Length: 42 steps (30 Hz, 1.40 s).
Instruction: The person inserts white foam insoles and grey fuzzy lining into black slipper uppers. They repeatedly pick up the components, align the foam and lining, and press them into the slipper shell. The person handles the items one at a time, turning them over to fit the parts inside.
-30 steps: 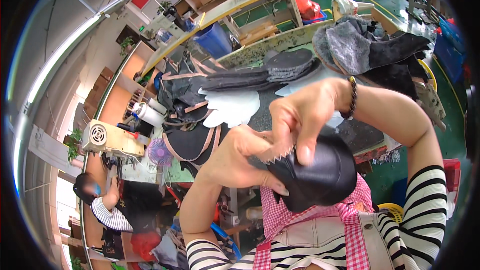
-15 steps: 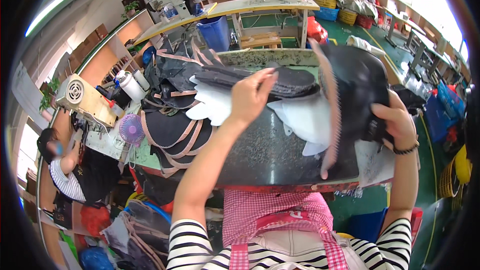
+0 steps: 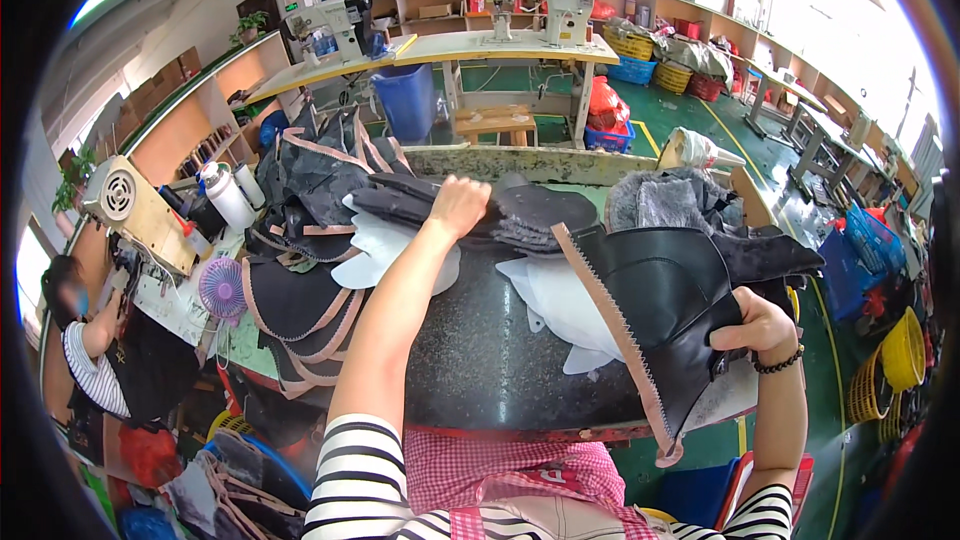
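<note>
My right hand (image 3: 757, 328) grips a black leather boot upper (image 3: 655, 275) by its near right side, thumb on top. A pinkish strip with a zigzag edge (image 3: 620, 325) runs along the upper's left side, and its lower end hangs past the table's front edge. My left hand (image 3: 462, 206) is closed in a fist at a pile of dark, sole-shaped pieces (image 3: 545, 212). What its fingers hold is hidden behind the hand. White scalloped sheets (image 3: 385, 248) lie under my left forearm, and another white sheet (image 3: 565, 305) lies beside the upper.
Grey fur-lined pieces (image 3: 660, 202) lie behind the upper. Black pieces with pinkish edging (image 3: 300, 295) are heaped at left, near a purple fan (image 3: 222, 288) and a sewing machine (image 3: 140, 210). A person (image 3: 95, 340) works there. A low wall (image 3: 540, 161) borders the worktable's far side.
The boot upper has come down and turned, showing more of its outer side. My left hand has closed against the dark pile. The view has shifted, taking in more of the room.
</note>
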Each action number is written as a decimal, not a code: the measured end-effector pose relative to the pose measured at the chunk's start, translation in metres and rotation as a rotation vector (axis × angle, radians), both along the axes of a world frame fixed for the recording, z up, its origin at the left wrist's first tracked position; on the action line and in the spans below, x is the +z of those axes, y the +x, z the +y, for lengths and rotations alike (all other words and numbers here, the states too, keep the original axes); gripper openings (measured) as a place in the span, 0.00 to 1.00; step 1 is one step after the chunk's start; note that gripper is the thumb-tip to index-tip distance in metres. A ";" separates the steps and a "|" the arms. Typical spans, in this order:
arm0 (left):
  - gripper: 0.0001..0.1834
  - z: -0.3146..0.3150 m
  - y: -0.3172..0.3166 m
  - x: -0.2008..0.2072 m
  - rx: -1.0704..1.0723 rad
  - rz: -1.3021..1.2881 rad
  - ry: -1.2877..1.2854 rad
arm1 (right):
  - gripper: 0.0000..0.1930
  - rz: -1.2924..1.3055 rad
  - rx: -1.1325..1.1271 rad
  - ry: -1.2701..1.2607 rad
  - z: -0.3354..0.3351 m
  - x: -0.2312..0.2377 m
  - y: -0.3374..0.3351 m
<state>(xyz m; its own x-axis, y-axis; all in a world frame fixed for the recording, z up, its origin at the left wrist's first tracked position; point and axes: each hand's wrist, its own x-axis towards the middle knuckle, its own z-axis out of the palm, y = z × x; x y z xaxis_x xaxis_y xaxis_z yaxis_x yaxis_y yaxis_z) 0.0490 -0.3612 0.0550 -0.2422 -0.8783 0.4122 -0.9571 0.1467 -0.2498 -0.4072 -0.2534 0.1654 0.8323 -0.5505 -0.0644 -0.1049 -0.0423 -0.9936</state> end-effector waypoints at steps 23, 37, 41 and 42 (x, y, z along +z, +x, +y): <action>0.22 0.263 -0.144 -0.067 -0.074 0.379 0.033 | 0.34 -0.343 -0.109 -0.293 -0.024 0.021 -0.134; 0.27 0.175 0.018 -0.033 0.388 0.981 0.690 | 0.23 0.366 0.727 -0.015 -0.011 0.019 0.128; 0.19 0.220 -0.014 0.030 0.131 1.785 0.777 | 0.22 0.349 0.774 -0.095 0.010 -0.003 0.147; 0.18 0.232 -0.022 0.047 0.131 1.826 0.791 | 0.22 0.366 0.770 -0.095 0.016 -0.002 0.152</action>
<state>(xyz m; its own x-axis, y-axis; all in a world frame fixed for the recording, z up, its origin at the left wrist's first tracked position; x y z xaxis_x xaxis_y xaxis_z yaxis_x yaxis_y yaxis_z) 0.0270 -0.1294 0.1015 0.0076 -0.9305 -0.3661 0.0299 -0.3658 0.9302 -0.2556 -0.2374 0.1636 0.9120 0.1430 -0.3844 -0.3263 -0.3148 -0.8913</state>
